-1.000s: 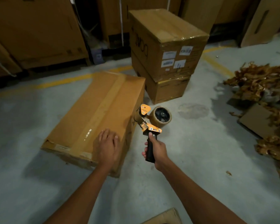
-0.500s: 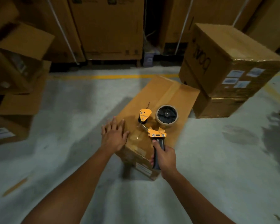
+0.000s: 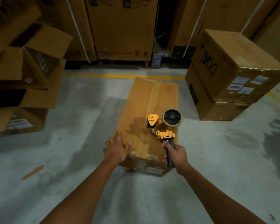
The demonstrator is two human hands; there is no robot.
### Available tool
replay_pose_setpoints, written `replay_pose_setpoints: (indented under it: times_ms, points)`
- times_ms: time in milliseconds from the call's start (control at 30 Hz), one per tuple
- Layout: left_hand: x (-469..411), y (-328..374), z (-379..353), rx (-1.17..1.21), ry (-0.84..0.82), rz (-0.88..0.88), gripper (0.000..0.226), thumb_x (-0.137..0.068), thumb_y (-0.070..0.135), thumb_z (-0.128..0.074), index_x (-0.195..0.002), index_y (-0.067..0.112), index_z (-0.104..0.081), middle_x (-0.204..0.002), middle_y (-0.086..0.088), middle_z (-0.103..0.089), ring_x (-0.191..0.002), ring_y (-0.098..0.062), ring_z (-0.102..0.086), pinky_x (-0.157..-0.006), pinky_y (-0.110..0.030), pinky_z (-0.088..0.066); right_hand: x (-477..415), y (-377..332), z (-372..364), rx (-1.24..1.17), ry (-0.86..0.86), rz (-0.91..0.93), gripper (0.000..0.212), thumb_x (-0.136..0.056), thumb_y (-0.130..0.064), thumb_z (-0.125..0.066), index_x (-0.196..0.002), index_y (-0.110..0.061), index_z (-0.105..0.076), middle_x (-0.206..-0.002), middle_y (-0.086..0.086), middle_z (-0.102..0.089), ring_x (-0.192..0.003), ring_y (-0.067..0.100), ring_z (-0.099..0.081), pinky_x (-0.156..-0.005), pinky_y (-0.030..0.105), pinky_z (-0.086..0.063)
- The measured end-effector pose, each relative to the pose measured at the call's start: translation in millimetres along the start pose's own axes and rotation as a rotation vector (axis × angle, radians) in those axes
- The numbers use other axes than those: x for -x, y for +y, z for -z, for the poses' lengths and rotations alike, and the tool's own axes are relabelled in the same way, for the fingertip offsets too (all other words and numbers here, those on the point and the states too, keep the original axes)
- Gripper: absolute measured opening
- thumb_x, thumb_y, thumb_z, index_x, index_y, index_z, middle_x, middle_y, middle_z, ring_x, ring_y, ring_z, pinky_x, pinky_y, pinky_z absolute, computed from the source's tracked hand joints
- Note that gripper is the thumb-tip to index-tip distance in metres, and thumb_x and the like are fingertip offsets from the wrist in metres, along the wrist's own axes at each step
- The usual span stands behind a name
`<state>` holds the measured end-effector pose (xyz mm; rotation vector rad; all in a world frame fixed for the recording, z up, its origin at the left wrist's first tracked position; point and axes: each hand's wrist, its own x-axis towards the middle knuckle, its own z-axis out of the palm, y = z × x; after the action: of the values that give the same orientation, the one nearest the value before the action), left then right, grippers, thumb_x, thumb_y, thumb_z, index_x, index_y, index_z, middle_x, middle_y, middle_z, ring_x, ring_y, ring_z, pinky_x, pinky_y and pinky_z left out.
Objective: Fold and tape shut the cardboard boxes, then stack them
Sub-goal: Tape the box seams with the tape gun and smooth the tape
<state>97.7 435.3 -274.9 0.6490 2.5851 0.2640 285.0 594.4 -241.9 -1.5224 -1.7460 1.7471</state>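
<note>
Now my left hand (image 3: 116, 151) lies flat on the box (image 3: 152, 110); my right hand (image 3: 176, 155) grips the tape gun (image 3: 166, 126) above it. Uneven pressure could wrinkle tape.

I saw a grey concrete floor (image 3: 71, 159) filling most of the frame, with a yellow line (image 3: 120, 76) painted across it in the upper middle. Behind that line stood tall cartons (image 3: 120, 29) along the top edge, thin white straps (image 3: 78, 33) slanting across them. A small cardboard strip (image 3: 33, 172) lay at lower left, and a dark stain (image 3: 242, 138) marked the floor at right.
</note>
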Motion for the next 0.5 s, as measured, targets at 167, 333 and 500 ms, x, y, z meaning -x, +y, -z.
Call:
replay_pose_setpoints:
  times_ms: [167, 333, 500]
  points:
    - [56.9, 3.3, 11.7, 0.167, 0.346, -0.105, 0.046, -0.1, 0.049, -0.046, -0.115, 0.007, -0.06, -0.121, -0.015, -0.052, -0.112, -0.031, -0.05, -0.089, -0.04, -0.045, 35.3, -8.5, 3.7, 0.069, -0.079, 0.084, 0.04, -0.094, -0.037, -0.067, -0.088, 0.002, -0.065, -0.062, 0.016, -0.065, -0.047, 0.026, -0.063, -0.045, 0.03, -0.053]
    - [95.6, 23.4, 39.4, 1.502, -0.281, 0.291, 0.082, -0.095, 0.071, -0.035, -0.11, -0.006, -0.057, -0.097, -0.025, -0.067, -0.078, -0.034, -0.067, -0.054, -0.033, -0.057, 79.7, -18.3, 13.5, 0.136, -0.144, 0.195, 0.039, -0.094, -0.036, -0.068, -0.084, 0.002, -0.065, -0.062, 0.017, -0.066, -0.048, 0.027, -0.064, -0.046, 0.03, -0.054]
    - [136.4, 20.2, 65.8, 1.83, -0.496, 0.278, 0.081, -0.093, 0.066, -0.049, -0.124, -0.01, -0.049, -0.125, -0.033, -0.06, -0.092, -0.045, -0.07, -0.049, -0.035, -0.059, 123.1, -19.9, 38.7, 0.271, -0.192, 0.318, 0.031, -0.094, -0.034, -0.068, -0.087, -0.005, -0.065, -0.06, 0.012, -0.066, -0.049, 0.025, -0.064, -0.047, 0.03, -0.054]
